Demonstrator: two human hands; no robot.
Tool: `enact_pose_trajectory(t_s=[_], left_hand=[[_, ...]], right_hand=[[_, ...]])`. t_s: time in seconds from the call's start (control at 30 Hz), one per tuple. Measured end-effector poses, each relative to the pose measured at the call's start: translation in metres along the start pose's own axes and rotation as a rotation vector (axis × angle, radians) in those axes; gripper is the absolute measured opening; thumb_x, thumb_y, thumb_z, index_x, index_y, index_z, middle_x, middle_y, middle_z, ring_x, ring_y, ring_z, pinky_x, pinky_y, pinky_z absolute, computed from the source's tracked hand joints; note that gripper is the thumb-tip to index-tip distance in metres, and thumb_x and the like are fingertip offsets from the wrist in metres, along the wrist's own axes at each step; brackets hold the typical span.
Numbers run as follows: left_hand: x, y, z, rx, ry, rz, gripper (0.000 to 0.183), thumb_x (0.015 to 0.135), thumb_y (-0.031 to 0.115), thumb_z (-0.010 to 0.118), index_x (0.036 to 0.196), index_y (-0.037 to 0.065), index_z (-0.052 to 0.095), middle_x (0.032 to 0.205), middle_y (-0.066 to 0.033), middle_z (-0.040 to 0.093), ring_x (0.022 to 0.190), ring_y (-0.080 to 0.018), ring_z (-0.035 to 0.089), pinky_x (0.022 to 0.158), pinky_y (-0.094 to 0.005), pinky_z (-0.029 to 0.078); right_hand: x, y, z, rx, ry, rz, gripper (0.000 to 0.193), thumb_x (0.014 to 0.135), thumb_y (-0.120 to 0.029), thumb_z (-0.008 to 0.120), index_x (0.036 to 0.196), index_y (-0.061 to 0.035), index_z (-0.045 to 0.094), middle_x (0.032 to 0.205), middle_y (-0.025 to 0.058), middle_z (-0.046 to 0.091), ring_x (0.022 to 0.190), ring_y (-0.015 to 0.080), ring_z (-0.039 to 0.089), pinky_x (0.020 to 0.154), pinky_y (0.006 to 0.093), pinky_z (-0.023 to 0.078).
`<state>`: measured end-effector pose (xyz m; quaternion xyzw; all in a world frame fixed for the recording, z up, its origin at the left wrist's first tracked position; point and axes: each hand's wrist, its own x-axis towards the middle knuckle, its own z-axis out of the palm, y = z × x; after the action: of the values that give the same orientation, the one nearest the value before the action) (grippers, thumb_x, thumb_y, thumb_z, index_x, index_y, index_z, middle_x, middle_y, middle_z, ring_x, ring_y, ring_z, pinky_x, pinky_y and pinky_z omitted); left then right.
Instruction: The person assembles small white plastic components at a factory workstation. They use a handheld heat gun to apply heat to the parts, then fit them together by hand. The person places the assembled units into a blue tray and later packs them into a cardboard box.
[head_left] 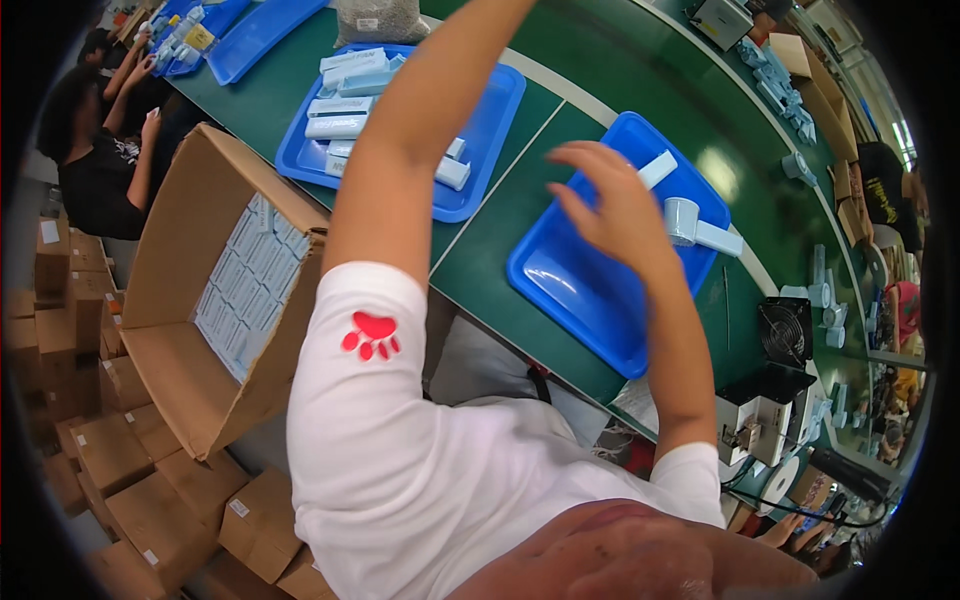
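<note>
A green belt [600, 50] curved beyond the right hand [622, 215], and a dark green table [490, 285] lay on its near side, partly below that hand. Farthest to the left of the right hand, sealed cartons [130, 460] were stacked low down. Nearer, just left of the left arm, stood an open carton [180, 240] containing packed rows of small boxes [250, 275]. A co-worker [105, 180] in a dark top was observed farther out on that side. The right tray [570, 290], blue, lay directly below the right hand. The left tray [505, 120], also blue, lay to the left of that hand and was partly covered from view by the left arm; it held a pile of pale packs [340, 125]. A grey bag [380, 20] was noted beyond this pile. The left hand was out of view past the upper edge, so its state could not be told. The right hand was held wide, thumb apart from the fingers, with nothing seen between them. A black fan [785, 330] stood to the right of the right forearm. Just right of the right hand, at the right tray's far side, was a white cup [682, 218], its handle [720, 239] reaching over the rim. A white stick [657, 170] showed just behind the knuckles; contact could not be determined.
</note>
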<state>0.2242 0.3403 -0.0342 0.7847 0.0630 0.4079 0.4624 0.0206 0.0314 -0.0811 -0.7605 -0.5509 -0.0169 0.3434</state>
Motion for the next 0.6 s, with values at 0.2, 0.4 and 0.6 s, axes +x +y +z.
enact_pose_trajectory(t_s=[0.2, 0.4, 0.6], left_hand=[[-0.051, 0.115, -0.088, -1.154, -0.289, -0.161, 0.033, 0.101, 0.028, 0.062, 0.128, 0.010, 0.062, 0.120, -0.0079, 0.069, 0.109, -0.0210, 0.066, 0.092, -0.0369, 0.052], [-0.170, 0.192, -0.101, -0.946, -0.201, -0.093, 0.050, 0.101, 0.045, 0.062, 0.140, 0.014, 0.054, 0.125, -0.0042, 0.065, 0.111, -0.0202, 0.062, 0.078, -0.0390, 0.053], [-0.213, 0.228, -0.095, -1.139, -0.075, 0.014, 0.053, 0.107, 0.045, 0.054, 0.144, 0.008, 0.050, 0.127, -0.0060, 0.063, 0.112, -0.0204, 0.064, 0.085, -0.0378, 0.056]], right_hand=[[0.102, 0.009, 0.123, 0.247, -0.285, 0.184, 0.034, 0.093, -0.020, 0.070, 0.123, -0.0056, 0.065, 0.120, 0.0192, 0.069, 0.108, 0.0389, 0.066, 0.092, 0.0460, 0.054], [0.120, 0.012, 0.157, 0.309, -0.432, 0.257, 0.044, 0.093, -0.019, 0.071, 0.133, -0.0078, 0.059, 0.122, 0.0169, 0.068, 0.105, 0.0339, 0.067, 0.090, 0.0432, 0.055], [0.094, -0.007, 0.125, 0.576, 0.034, 0.113, 0.055, 0.093, -0.018, 0.073, 0.142, -0.0100, 0.052, 0.124, 0.0146, 0.066, 0.101, 0.0289, 0.069, 0.088, 0.0405, 0.057]])
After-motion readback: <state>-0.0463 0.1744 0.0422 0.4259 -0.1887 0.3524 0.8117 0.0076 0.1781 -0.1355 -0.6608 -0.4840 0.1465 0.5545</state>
